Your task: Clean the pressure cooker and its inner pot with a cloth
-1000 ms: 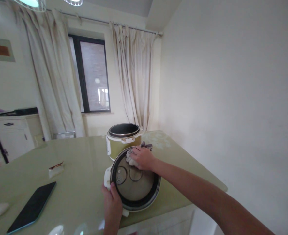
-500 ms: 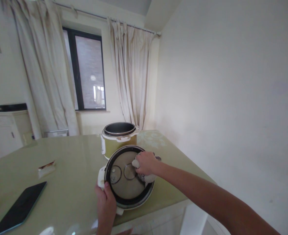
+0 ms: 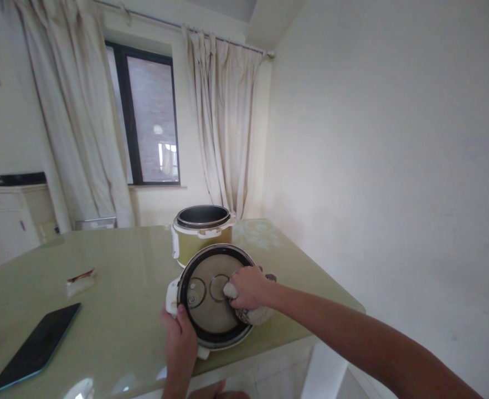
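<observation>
A round pressure cooker lid (image 3: 213, 307) is held tilted with its metal underside toward me. My left hand (image 3: 180, 338) grips its white rim at the lower left, thumb on the edge. Bunched in my right hand (image 3: 248, 288) is a pale cloth with a grey pattern (image 3: 256, 315), pressed against the right part of the lid's inner face and rim. Most of my right fingertips are hidden by the cloth and hand. Just behind the lid stands the green and white cooker body (image 3: 202, 235), open at the top with a dark inner pot.
The glossy green table (image 3: 123, 266) carries a dark tablet (image 3: 36, 346) at the left front and a small clear packet (image 3: 80, 282) behind it. A white wall (image 3: 372, 166) runs along the right. Curtains (image 3: 227, 122) and a window are at the back.
My right hand and the cloth have shifted slightly downward along the right side of the lid. My left hand keeps its hold on the rim.
</observation>
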Demonstrator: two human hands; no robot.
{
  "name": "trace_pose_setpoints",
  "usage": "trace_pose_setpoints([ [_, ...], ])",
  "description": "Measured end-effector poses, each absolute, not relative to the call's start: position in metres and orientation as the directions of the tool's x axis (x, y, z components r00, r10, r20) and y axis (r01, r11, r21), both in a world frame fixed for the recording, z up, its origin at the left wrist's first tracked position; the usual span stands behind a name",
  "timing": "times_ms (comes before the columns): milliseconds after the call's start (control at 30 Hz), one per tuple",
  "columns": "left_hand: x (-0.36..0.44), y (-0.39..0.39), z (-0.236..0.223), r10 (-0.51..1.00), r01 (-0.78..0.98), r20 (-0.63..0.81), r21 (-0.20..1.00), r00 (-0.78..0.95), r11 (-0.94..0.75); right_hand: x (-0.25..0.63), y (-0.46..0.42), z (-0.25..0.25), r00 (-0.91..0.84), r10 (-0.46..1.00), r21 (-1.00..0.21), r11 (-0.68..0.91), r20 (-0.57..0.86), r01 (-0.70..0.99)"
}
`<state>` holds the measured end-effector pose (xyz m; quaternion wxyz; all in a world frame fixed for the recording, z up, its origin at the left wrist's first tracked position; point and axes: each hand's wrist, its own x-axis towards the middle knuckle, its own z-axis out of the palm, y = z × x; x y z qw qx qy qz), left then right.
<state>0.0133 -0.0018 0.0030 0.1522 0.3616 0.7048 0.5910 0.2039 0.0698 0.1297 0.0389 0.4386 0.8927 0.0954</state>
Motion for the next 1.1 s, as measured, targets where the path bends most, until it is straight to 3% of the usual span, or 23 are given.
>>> trace_pose_setpoints([
  [500,0.016,-0.005,0.009,0.692,0.337,0.178,0.936,-0.699,0.099,0.211,0.066,0.111,-0.714,0.697,0.128,0.703,0.066,0.699],
  [600,0.016,-0.005,0.007,0.703,0.338,0.18,0.937,-0.688,0.092,0.214,0.07,0.114,-0.74,0.673,0.021,0.74,0.003,0.673],
  [733,0.016,-0.004,0.006,0.7,0.339,0.151,0.931,-0.698,0.137,0.227,0.084,0.126,-0.782,0.609,-0.234,0.748,-0.131,0.621],
  [833,0.015,-0.005,0.007,0.719,0.332,0.142,0.935,-0.68,0.129,0.239,0.093,0.133,-0.778,0.616,-0.333,0.712,-0.124,0.618],
  [900,0.016,-0.005,0.006,0.717,0.327,0.153,0.939,-0.68,0.109,0.243,0.095,0.133,-0.763,0.642,-0.299,0.716,-0.073,0.631],
  [1100,0.016,-0.004,0.004,0.701,0.335,0.176,0.937,-0.691,0.095,0.234,0.086,0.119,-0.719,0.695,-0.035,0.718,-0.013,0.695],
])
